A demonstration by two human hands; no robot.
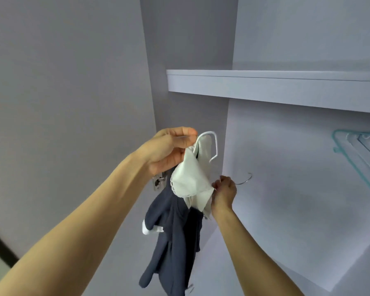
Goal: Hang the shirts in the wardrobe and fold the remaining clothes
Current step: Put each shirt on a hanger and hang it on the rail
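while two hands (169, 150) lift one shirt (173, 242), one hanger (212, 142)

Two bare forearms are showing from the bottom edge of the view up to the hands, with no sleeves, cuffs or gloves covering them. The left hand (169, 150) is showing no ring, watch or band, and its thumbnail is looking short and unpainted. The right hand (223, 194) is looking just as plain, with a bare wrist below it and its nails too small to make out.
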